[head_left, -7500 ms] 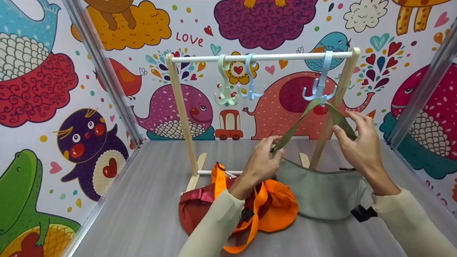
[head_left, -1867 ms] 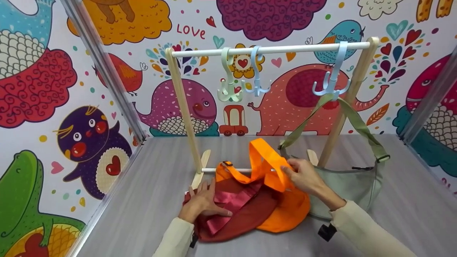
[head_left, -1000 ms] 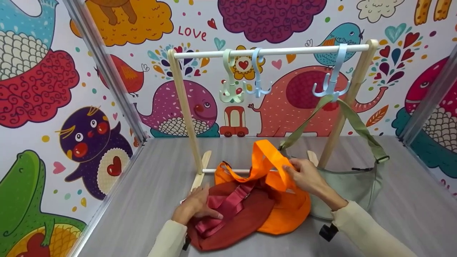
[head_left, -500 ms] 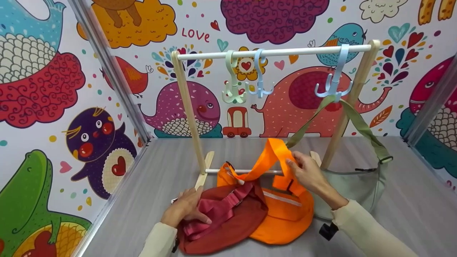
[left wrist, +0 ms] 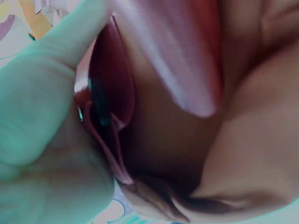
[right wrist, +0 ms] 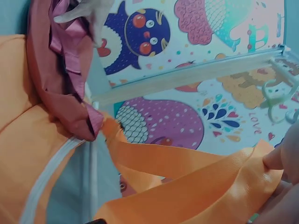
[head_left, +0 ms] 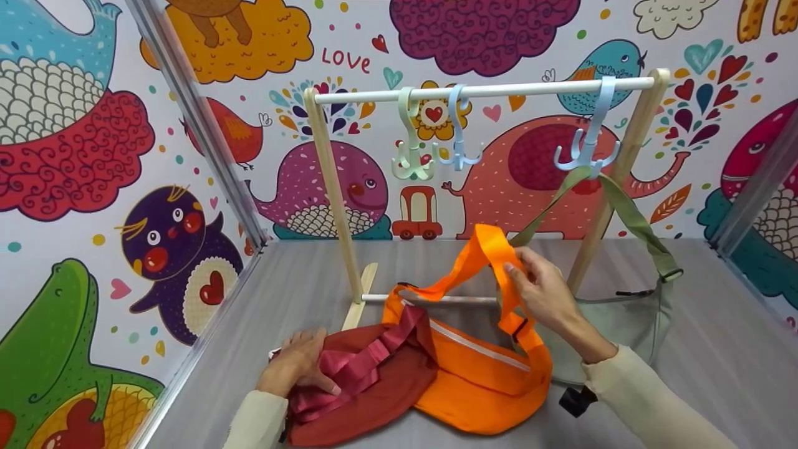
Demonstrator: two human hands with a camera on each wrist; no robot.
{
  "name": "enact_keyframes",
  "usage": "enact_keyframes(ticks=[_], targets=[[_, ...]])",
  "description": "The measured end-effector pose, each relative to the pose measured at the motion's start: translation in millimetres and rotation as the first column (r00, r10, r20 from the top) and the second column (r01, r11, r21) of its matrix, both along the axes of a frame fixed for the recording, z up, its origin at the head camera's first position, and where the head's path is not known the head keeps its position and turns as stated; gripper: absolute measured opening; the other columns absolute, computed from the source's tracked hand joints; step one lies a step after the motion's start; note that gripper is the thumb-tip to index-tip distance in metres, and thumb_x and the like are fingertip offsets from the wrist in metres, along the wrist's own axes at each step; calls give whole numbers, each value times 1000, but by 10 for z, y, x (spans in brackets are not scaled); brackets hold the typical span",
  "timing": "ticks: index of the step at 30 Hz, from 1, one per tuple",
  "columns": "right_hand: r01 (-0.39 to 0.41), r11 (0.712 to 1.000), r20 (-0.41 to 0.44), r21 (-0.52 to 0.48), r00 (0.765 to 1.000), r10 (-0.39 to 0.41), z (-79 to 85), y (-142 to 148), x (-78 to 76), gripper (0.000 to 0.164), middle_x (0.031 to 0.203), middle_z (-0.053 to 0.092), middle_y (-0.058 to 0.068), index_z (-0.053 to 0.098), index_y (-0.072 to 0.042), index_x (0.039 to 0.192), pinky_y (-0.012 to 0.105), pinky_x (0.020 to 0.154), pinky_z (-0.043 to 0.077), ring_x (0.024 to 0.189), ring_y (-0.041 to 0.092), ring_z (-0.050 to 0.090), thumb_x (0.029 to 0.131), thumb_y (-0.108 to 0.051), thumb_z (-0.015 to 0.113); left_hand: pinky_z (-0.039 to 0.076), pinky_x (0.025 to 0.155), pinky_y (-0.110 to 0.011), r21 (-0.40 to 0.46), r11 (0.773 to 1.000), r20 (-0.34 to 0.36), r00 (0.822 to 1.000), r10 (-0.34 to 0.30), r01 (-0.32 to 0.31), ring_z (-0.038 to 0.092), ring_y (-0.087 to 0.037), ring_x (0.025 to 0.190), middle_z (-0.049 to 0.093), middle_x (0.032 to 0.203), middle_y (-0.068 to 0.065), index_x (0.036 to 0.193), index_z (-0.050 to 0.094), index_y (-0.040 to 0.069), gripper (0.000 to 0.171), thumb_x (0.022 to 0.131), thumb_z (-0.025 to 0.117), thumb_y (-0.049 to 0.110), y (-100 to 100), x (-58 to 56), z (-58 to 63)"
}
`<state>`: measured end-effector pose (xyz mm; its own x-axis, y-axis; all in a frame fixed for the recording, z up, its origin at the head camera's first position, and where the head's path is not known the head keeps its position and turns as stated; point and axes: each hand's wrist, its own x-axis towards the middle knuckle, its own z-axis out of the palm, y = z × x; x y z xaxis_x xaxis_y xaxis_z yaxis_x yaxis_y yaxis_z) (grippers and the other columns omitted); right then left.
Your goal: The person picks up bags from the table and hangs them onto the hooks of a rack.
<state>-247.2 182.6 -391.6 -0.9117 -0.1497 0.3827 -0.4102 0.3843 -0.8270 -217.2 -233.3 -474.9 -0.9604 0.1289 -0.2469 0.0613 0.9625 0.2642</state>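
Between the fingers (head_left: 530,259) and thumb of the right hand (head_left: 552,293), an orange strap (head_left: 491,246) is pinched and held up in a loop above its orange bag (head_left: 477,402), which lies on the worktop (head_left: 206,386). At the left end of a dark red bag (head_left: 386,396), the left hand (head_left: 296,362) rests with its thumb beside a pink strap (head_left: 374,355); I cannot tell whether it closes on the cloth. This bag overlaps the orange one. Behind them stands a wooden rack (head_left: 336,206); from its white top rod (head_left: 530,88) hang a pale green hook (head_left: 410,140), a slim blue hook (head_left: 458,140) just beside it and, farther right, a larger blue hook (head_left: 587,149) bearing the green strap (head_left: 633,218) of a grey-green bag (head_left: 633,330).
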Motion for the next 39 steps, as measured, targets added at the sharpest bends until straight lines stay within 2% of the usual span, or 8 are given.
enact_keyframes(ticks=[6, 13, 17, 24, 27, 32, 36, 39], targets=[[-47, 999, -9, -15, 999, 47, 131, -35, 59, 22, 93, 61, 13, 58, -4, 123, 25, 63, 48, 74, 23, 55, 102, -12, 54, 28, 106, -63, -1, 998, 14, 997, 70, -70, 42, -47, 123, 50, 126, -26, 130, 42, -1, 102, 55, 96, 43, -168, 39, 0], [-132, 988, 17, -81, 991, 133, 205, -56, 122, 21, 95, 61, 15, 58, -2, 121, 28, 70, 52, 78, 25, 60, 102, -11, 55, 33, 98, -61, -4, 986, 38, 985, 166, -166, 45, -41, 109, 50, 111, -22, 123, 43, -1, 98, 55, 94, 48, -340, 69, -22], [-171, 980, 54, -98, 983, 176, 244, -62, 144, 22, 98, 62, 18, 56, 0, 121, 30, 74, 55, 82, 26, 63, 101, -10, 55, 34, 97, -60, -2, 977, 55, 975, 215, -215, 43, -42, 108, 49, 112, -22, 125, 41, -1, 100, 55, 93, 49, -405, 87, -9], [-243, 958, 160, -153, 950, 266, 293, -77, 146, 23, 100, 67, 17, 53, 3, 119, 34, 80, 57, 87, 27, 68, 100, -8, 55, 35, 100, -62, -12, 966, 100, 961, 259, -259, 42, -42, 113, 49, 117, -23, 130, 40, -1, 106, 54, 92, 53, -445, 90, -1], [-248, 955, 182, -164, 944, 276, 294, -71, 148, 26, 98, 67, 16, 53, 2, 119, 34, 78, 57, 89, 34, 68, 98, -11, 59, 32, 102, -63, -16, 963, 127, 955, 268, -268, 41, -43, 115, 49, 121, -24, 134, 39, -2, 110, 55, 92, 54, -438, 77, 14], [-204, 976, 187, -77, 959, 215, 295, -70, 165, 35, 98, 63, 15, 55, -2, 121, 34, 77, 55, 86, 33, 62, 93, -19, 69, 32, 103, -64, -30, 964, 165, 950, 266, -265, 41, -42, 114, 49, 121, -25, 134, 41, -1, 104, 59, 91, 50, -401, 70, 77], [-166, 986, 176, 34, 972, 157, 296, -70, 185, 39, 98, 60, 12, 55, -5, 122, 35, 77, 52, 86, 27, 58, 90, -20, 73, 31, 104, -66, -46, 973, 149, 962, 230, -226, 41, -46, 117, 48, 125, -28, 137, 41, -4, 100, 63, 92, 41, -314, 71, 158], [-159, 979, 154, 126, 978, 139, 303, -61, 203, 40, 95, 60, 9, 58, -8, 122, 35, 75, 50, 84, 25, 57, 89, -24, 75, 31, 101, -65, -67, 980, 86, 977, 195, -189, 42, -48, 119, 50, 124, -31, 133, 44, -7, 94, 64, 93, 34, -212, 67, 222]])
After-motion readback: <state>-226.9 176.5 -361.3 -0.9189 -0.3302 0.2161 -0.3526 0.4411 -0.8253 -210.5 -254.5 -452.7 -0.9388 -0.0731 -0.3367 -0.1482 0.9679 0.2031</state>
